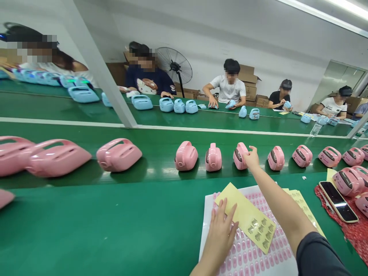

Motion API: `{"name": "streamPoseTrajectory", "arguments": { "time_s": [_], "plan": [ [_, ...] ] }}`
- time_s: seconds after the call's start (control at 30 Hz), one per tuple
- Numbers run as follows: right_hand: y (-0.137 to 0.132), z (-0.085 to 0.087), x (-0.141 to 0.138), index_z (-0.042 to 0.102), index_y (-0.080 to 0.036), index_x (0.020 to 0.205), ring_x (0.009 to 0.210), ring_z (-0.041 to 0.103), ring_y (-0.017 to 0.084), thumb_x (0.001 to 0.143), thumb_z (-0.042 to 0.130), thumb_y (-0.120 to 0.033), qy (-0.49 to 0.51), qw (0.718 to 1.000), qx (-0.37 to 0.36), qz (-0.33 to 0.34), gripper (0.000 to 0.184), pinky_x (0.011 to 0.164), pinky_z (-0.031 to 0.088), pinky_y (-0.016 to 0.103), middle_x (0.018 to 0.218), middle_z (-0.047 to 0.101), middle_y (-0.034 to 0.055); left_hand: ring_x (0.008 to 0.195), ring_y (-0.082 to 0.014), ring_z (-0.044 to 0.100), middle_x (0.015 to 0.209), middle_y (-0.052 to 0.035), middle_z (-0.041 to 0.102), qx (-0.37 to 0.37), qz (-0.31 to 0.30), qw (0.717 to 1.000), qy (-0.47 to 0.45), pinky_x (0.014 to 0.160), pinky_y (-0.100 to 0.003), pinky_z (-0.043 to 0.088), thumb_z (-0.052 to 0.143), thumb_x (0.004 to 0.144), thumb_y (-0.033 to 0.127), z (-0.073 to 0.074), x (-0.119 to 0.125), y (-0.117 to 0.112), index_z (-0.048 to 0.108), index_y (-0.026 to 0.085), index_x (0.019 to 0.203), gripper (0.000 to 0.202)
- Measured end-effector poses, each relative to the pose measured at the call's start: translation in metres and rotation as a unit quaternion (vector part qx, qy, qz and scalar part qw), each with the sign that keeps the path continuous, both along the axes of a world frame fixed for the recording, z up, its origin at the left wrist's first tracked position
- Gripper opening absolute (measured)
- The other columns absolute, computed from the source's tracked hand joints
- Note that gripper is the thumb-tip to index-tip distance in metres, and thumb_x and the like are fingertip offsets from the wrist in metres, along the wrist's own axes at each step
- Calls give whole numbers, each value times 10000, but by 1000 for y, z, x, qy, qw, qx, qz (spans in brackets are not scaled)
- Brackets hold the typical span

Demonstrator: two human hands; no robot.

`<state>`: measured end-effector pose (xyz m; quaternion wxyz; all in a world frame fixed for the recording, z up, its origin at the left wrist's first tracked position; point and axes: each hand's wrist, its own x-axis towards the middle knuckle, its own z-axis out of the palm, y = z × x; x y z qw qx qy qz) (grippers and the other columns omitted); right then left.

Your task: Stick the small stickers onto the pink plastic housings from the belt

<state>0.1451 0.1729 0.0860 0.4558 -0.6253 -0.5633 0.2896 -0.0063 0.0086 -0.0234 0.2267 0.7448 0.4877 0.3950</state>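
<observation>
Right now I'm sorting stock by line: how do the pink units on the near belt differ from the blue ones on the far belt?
The pink units sit in a spaced single row; the blue units cluster before seated workers. The right hand touches a pink unit; neither of this person's hands touches a blue one. Both have handle-topped rounded shells on green belts.

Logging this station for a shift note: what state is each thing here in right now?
Right hand: reached out, fingers on a pink case.
Pink case: upright on the green belt, touched.
Left hand: flat, pressing the yellow sheet.
Yellow sheet: lying across the pink sticker sheet, partly used.
Phone: screen up.
</observation>
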Motion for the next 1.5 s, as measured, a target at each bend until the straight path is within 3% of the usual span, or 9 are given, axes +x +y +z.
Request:
{"name": "streamPoseTrajectory", "arguments": {
  "time_s": [0.1, 0.23, 0.33, 0.43, 0.53, 0.67, 0.77, 1.27, 1.5],
  "plan": [
    [-32, 14, 17, 355, -176, 1174, 591, 526, 107, 742, 495, -254, 76, 997, -13, 11, 461, 513, 406, 203, 696, 549, -25, 1325, -271, 235, 1430, -115, 336, -80, 27, 969, -234, 1061, -476, 199, 553, 784, 362, 17, -1, 2, 454, 264, 1263, 499],
    [-90, 24, 30, 511, -173, 788, 360, 275, 49, 751, 464, -354, 169, 980, -71, 82, 191, 346, 231, 181, 515, 430, -59, 1247, -269, 388, 1351, -68, 454, -196, -29, 849, -490, 1021, -409, 312, 694, 661, 420, 37, -3, 0, 422, 340, 1261, 663],
    [-130, 17, 25, 492, -179, 646, 351, 135, 25, 679, 561, -388, 324, 915, -160, 178, 222, 331, 125, 175, 470, 359, -78, 1153, -322, 479, 1180, -70, 600, -252, -84, 798, -540, 923, -415, 416, 798, 459, 479, 42, -6, -10, 554, 317, 1143, 744],
    [-153, 1, 17, 521, -177, 732, 355, 134, 10, 611, 638, -388, 422, 856, -217, 206, 270, 342, 86, 166, 511, 394, -80, 1055, -377, 532, 1024, -99, 669, -275, -104, 788, -541, 786, -432, 488, 818, 310, 525, 45, -9, -22, 609, 256, 1085, 847],
    [-159, -19, 22, 511, -198, 868, 393, 324, 33, 648, 604, -387, 352, 907, -193, 124, 304, 355, 173, 161, 660, 501, -38, 989, -375, 571, 942, -93, 693, -292, -73, 773, -558, 737, -424, 510, 814, 337, 515, 52, -5, -29, 568, 239, 1154, 897],
    [-159, -45, 41, 520, -184, 747, 567, 474, 79, 686, 563, -245, 37, 990, -129, 52, 96, 485, 356, 193, 787, 526, -8, 960, -354, 598, 927, -67, 702, -309, -34, 743, -592, 779, -424, 515, 814, 376, 474, 62, 5, -24, 509, 242, 1219, 926],
    [-161, -58, 47, 519, -166, 607, 612, 510, 102, 680, 554, -168, -84, 981, -158, 77, 82, 560, 396, 218, 740, 518, 0, 991, -327, 592, 998, -62, 690, -304, -13, 738, -603, 794, -393, 518, 810, 417, 464, 62, 8, -19, 477, 254, 1243, 914],
    [-175, -58, 44, 554, -168, 603, 702, 544, 126, 673, 576, -131, -149, 968, -158, 122, 82, 625, 405, 231, 825, 545, 19, 1110, -266, 514, 1152, -33, 613, -312, 60, 710, -628, 785, -323, 508, 691, 600, 382, 70, 15, -18, 505, 280, 1195, 632],
    [-165, -61, 40, 528, -167, 606, 684, 554, 148, 715, 538, -140, -124, 973, -175, 90, 113, 619, 403, 254, 771, 543, 33, 1248, -274, 364, 1348, -21, 456, -289, 24, 754, -589, 886, -306, 449, 716, 580, 494, 66, 15, -18, 486, 319, 1206, 690]
  ]
}}
